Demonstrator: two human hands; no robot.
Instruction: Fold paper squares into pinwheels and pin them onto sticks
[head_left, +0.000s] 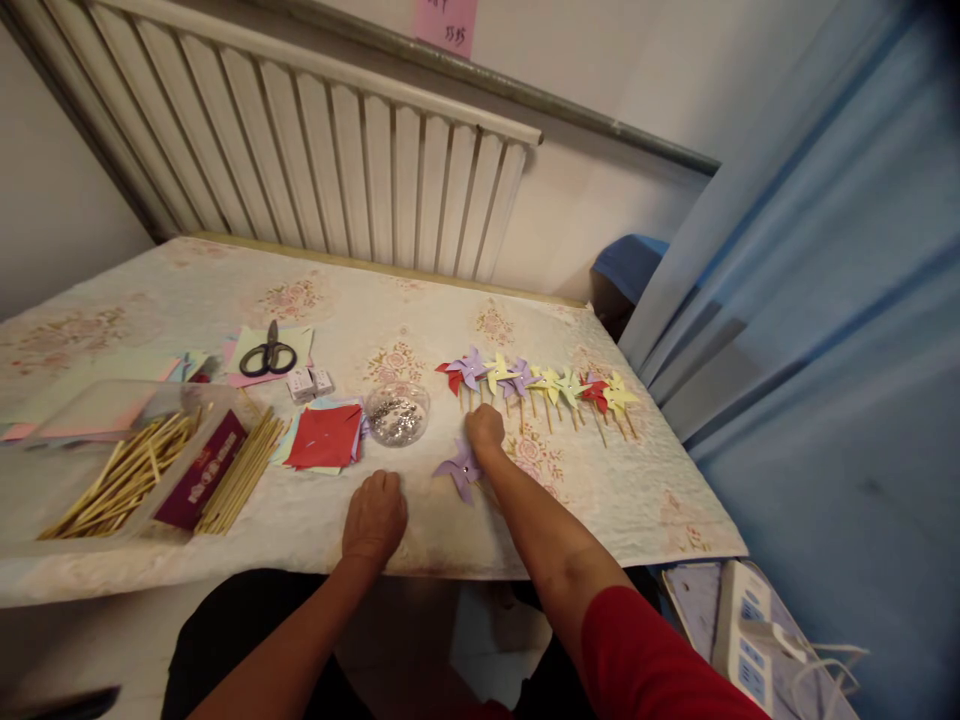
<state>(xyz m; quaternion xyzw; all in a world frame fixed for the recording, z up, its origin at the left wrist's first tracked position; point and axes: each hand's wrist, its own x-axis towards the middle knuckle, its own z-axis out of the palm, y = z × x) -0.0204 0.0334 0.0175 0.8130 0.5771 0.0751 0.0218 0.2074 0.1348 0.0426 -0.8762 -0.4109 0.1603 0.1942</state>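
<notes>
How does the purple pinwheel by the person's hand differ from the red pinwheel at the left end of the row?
The purple pinwheel lies alone near the table's front edge; the red pinwheel sits in the row farther back. The right hand touches the purple one; nothing touches the red one. They differ in colour. Both are folded paper.

Light: soft, even, indoor; source not visible.
Shadows: faint, short under the hands on the table (615, 500).
Glare: none strong.
Edges: wide-angle bending, dark upper-right corner.
Focus: curtain (825, 300) soft, centre reasonably sharp.
</notes>
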